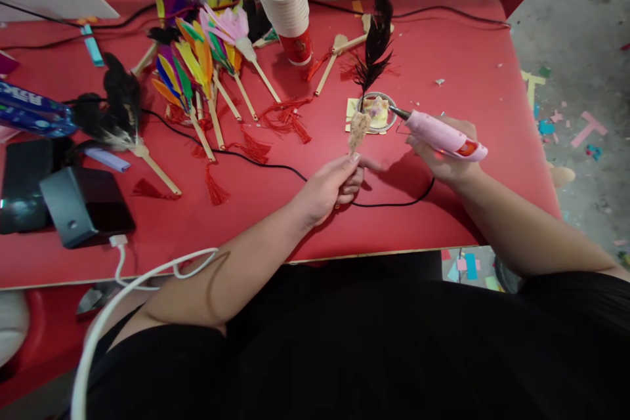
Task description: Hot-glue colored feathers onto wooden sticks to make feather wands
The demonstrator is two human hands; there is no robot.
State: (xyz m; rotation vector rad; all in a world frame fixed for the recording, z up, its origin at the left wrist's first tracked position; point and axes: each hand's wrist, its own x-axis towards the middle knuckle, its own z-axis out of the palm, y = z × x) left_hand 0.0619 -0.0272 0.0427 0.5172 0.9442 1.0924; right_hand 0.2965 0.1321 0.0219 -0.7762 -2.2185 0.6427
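My left hand (339,185) is closed around the lower part of a small wooden fan handle with a tan, speckled head (359,130). A single black feather (378,46) rises from the top of that head. In my right hand (455,157) is a pink hot glue gun (440,134), gripped with its metal nozzle pointing left. The nozzle tip is close to the fan head's upper right, over a round dish (392,119) on a yellow paper piece (351,108). I cannot tell whether the tip touches anything.
Several colourful feather fans (211,98) with red tassels lie at the back left, and a black feather fan (155,167) lies nearer. Stacked paper cups (295,46) stand behind. Black cords cross the red table (492,79). A dark box (88,207) with a white cable sits left.
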